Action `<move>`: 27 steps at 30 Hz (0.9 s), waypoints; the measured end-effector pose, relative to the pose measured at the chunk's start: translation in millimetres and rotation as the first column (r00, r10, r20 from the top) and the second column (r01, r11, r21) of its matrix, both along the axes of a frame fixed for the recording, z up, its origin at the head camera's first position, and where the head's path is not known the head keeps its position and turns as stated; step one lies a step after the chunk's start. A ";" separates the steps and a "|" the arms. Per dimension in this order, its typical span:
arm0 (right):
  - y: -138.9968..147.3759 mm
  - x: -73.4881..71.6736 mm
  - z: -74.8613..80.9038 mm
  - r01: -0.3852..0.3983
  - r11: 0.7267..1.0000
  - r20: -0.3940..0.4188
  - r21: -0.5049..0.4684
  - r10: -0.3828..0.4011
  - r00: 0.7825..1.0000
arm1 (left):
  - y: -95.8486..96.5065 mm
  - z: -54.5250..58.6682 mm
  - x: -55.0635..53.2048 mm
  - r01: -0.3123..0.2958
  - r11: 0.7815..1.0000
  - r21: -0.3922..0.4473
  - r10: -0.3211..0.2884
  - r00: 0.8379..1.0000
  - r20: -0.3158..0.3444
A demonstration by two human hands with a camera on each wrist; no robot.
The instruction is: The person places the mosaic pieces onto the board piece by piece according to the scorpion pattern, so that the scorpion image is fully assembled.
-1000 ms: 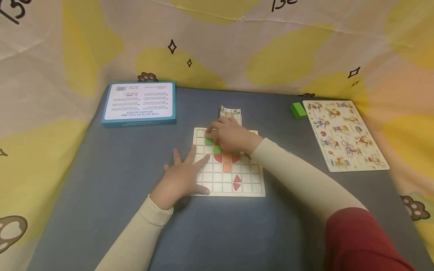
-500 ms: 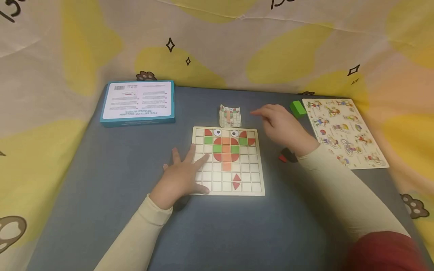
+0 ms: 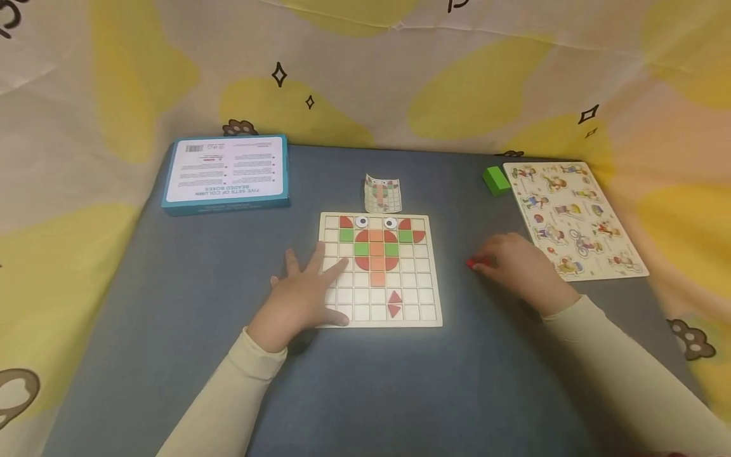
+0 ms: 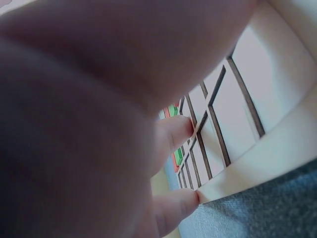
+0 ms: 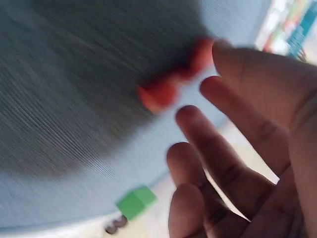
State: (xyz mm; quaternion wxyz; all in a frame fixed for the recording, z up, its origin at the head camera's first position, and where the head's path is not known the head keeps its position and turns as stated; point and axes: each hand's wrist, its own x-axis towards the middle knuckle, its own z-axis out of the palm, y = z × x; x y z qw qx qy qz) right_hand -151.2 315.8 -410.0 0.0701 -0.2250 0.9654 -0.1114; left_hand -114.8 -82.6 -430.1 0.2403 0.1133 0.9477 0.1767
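My left hand (image 3: 297,303) rests with spread fingers on the left edge of a white grid board (image 3: 411,315). In the left wrist view two fingertips (image 4: 183,126) lie at the board's grid and rim. Red, green and orange tiles (image 3: 377,249) form a figure with two googly eyes (image 3: 362,222) on the board. Two red triangles (image 3: 395,297) lie lower down in the grid. Right of the board, my right hand (image 3: 522,270) reaches to blurred red pieces (image 5: 159,94) on the table. Its thumb and forefinger are at one red piece, apart from each other.
A small pattern card (image 3: 382,195) lies behind the board. At back left is a blue-edged box (image 3: 228,171). A green block (image 3: 496,181) sits beside a wooden picture puzzle (image 3: 571,219) at right. Patterned cloth (image 3: 365,76) rises behind the dark table (image 3: 365,387).
My right hand has left the board, moving right and then down toward me to the red pieces. The left hand has stayed on the board.
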 end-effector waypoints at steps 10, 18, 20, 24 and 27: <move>-7.9 7.1 -19.1 -0.098 0.995 -0.188 0.000 0.096 0.978 | -0.3 1.7 -0.1 0.005 1.000 0.001 -0.005 1.000 -0.006; -13.8 4.1 -24.4 -0.151 0.988 -0.251 -0.028 0.139 0.958 | -1.1 0.4 1.1 0.007 1.000 0.000 -0.007 1.000 -0.007; -15.1 4.0 -25.2 -0.137 0.990 -0.241 -0.024 0.127 0.962 | -1.1 0.8 1.3 0.006 1.000 0.002 -0.006 1.000 -0.005; -21.3 5.1 -26.4 -0.080 0.997 -0.189 -0.011 0.077 0.979 | -0.8 0.8 1.4 0.005 1.000 0.010 -0.005 1.000 -0.002; -27.8 5.9 -27.8 -0.029 1.000 -0.175 -0.008 0.027 0.984 | -0.9 0.9 1.5 0.003 1.000 0.015 -0.003 1.000 -0.001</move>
